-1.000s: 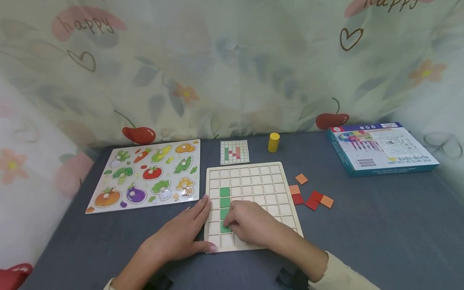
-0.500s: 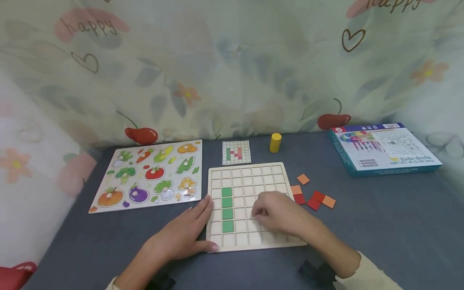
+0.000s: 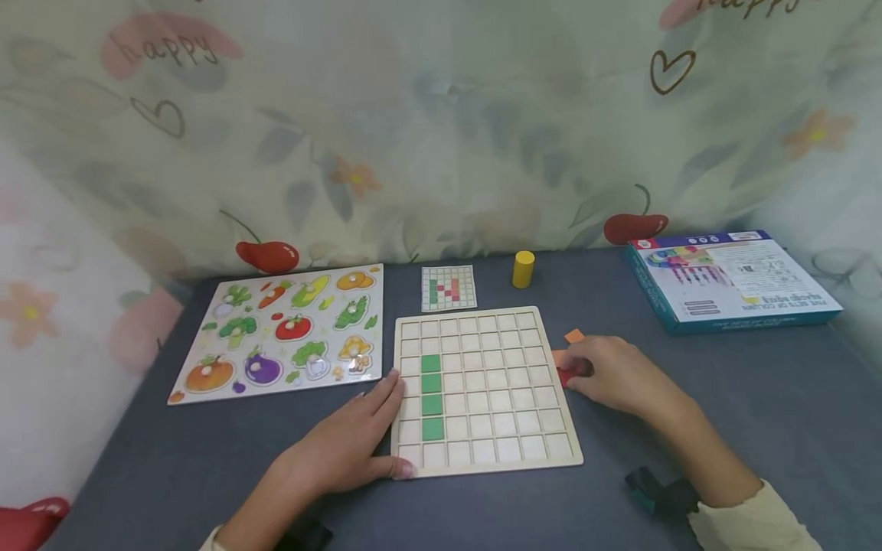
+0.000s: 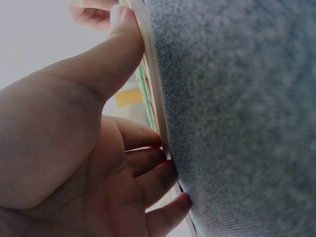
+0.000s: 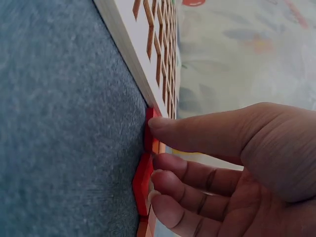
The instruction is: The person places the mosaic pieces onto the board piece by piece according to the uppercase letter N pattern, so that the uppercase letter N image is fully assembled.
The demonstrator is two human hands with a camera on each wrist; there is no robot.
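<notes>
My left hand (image 3: 351, 440) lies at the left edge of a pale wooden grid board (image 3: 475, 453), its thumb and fingertips touching the rim. A column of several green square tiles (image 3: 432, 405) sits in the board's cells. Off the board's right edge, my right hand (image 3: 616, 379) is over a group of loose red and orange tiles, partly covering them. In the right wrist view, the thumb touches a red tile (image 5: 148, 136) lying against the board's edge. The bent fingers hover close to another red tile (image 5: 142, 182), with a gap between thumb and index finger.
A card with a coloured grid pattern (image 3: 448, 304) lies behind the board. Near it stands a yellow cylinder (image 3: 523, 269). A vegetable puzzle board (image 3: 276, 360) is at the left, and a flat box (image 3: 737, 283) at the back right. Patterned cloth (image 3: 441, 153) hangs behind.
My right hand has left the lowest green tile and crossed rightward over the board to the loose red and orange tiles. My left hand stays on the board's left edge.
</notes>
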